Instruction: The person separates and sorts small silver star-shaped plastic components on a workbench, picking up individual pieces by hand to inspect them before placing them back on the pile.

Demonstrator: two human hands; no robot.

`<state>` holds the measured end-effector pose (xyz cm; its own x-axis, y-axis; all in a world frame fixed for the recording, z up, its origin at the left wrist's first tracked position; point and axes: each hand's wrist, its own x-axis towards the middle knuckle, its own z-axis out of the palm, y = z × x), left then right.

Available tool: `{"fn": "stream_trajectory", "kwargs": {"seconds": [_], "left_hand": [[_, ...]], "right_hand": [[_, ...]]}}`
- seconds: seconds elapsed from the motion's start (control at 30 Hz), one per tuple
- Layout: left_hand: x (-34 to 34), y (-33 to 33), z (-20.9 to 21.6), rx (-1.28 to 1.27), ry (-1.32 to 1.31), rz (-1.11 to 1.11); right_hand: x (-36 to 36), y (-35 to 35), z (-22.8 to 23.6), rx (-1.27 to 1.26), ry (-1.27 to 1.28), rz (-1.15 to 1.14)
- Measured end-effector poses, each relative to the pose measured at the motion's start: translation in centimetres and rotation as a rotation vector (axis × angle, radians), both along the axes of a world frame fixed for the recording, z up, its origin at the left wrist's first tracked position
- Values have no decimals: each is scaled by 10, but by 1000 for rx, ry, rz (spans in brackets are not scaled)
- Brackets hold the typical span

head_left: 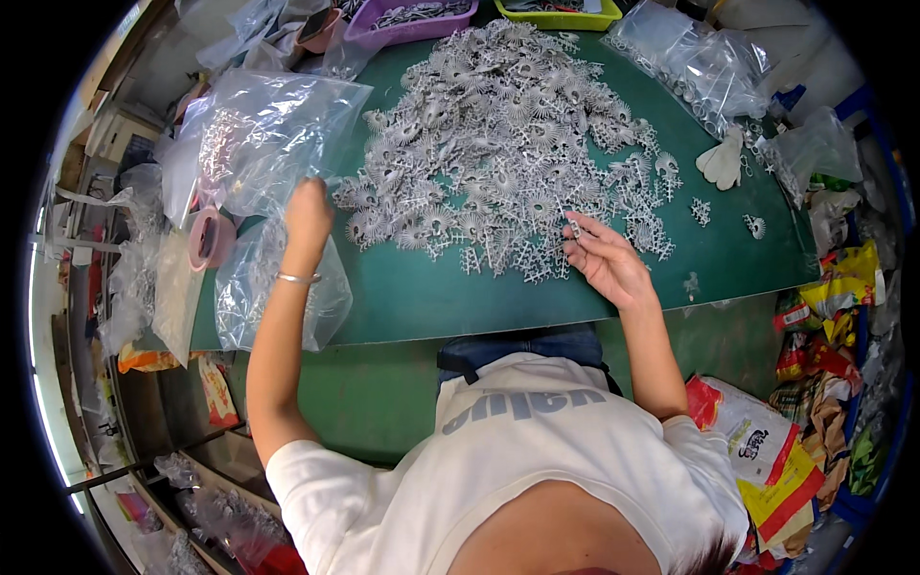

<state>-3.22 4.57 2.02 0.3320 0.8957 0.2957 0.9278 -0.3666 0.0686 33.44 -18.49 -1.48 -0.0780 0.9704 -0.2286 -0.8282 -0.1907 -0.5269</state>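
Silver-grey pieces, flat and cut into fans and branching shapes, make a broad heap (pixel 498 144) over the middle and far part of the green tabletop (pixel 431 311) in the head view. The person's right hand (pixel 613 264) is at the near right edge of the heap, palm partly turned up, with the thumb and fingertips pinching a small grey piece (pixel 575 228). The left hand (pixel 310 216) is at the left edge of the heap, its fingers curled together; whether they hold anything I cannot tell. A silver bangle (pixel 299 279) circles the left wrist.

Just beyond the left hand lies a large clear bag (pixel 287 105), and a second clear bag (pixel 329 302) lies nearer, partly behind the left forearm. A pink ring-shaped roll (pixel 211 240) is farther left. On the right, two loose pieces (pixel 701 212) lie apart from the heap, with a whitish glove (pixel 722 160) farther off. At the far side are a purple basket (pixel 431 32) and a yellow-green basket (pixel 575 19).
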Motion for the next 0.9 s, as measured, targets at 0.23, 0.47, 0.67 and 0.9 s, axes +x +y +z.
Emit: {"fn": "stream_trajectory", "kwargs": {"seconds": [0.23, 0.47, 0.67, 0.9], "left_hand": [[-19, -10, 40, 172, -329, -79], [2, 11, 19, 34, -326, 206], [35, 26, 5, 523, -92, 452], [-31, 70, 1, 314, -314, 355]], "right_hand": [[-12, -10, 18, 97, 109, 120], [-11, -11, 20, 57, 360, 175], [-13, -12, 17, -53, 173, 68], [8, 6, 5, 8, -1389, -322]]}}
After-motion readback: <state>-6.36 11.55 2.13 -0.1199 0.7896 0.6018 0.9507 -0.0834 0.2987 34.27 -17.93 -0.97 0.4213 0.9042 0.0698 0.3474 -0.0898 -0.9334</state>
